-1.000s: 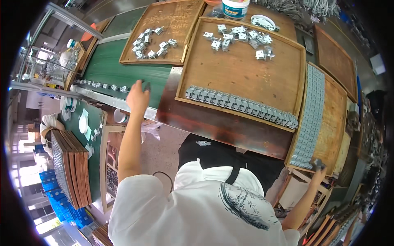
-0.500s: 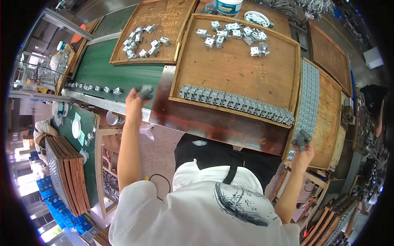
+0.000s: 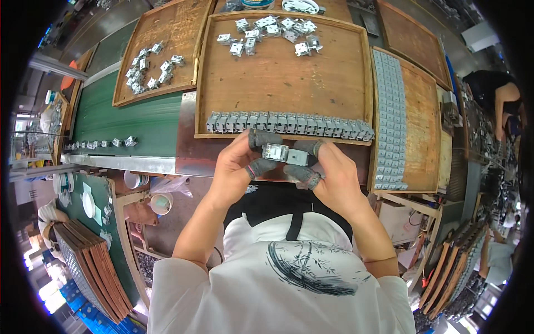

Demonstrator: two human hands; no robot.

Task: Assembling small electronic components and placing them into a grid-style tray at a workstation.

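Over the near strip of the desk [image 3: 189, 158], two small blocks are held end to end: a silver-fronted block [image 3: 275, 151] in the left hand [image 3: 233, 166] and a grey block [image 3: 297, 157] in the right hand [image 3: 338, 171]. The left fingers [image 3: 263, 139] close on the first from its far and near sides; the right fingers [image 3: 303, 174] pinch the second likewise, with little opening in either grasp. This opposed hold probably steadies both pieces and leaves their upper faces in sight. Grey coverings on the fingertips presumably serve for grip or protection.

Beyond the hands, a row of blocks [image 3: 286, 123] stands along the near edge of the large tray [image 3: 289, 92], apparently using its rim as a straight guide. Loose parts [image 3: 272, 30] lie toward its far edge. At its right, the side tray [image 3: 418, 111] carries close columns of blocks [image 3: 390, 119] along its left edge, an arrangement that likely saves room. Leftward, small parts [image 3: 103, 143] line the near edge of the green belt [image 3: 133, 125].

The blocks' undersides are hidden, and whether the two are joined or merely touching cannot be told. The frame cuts off a white bowl [image 3: 300, 6] beyond the large tray; the belt's leftmost parts are too small to distinguish.
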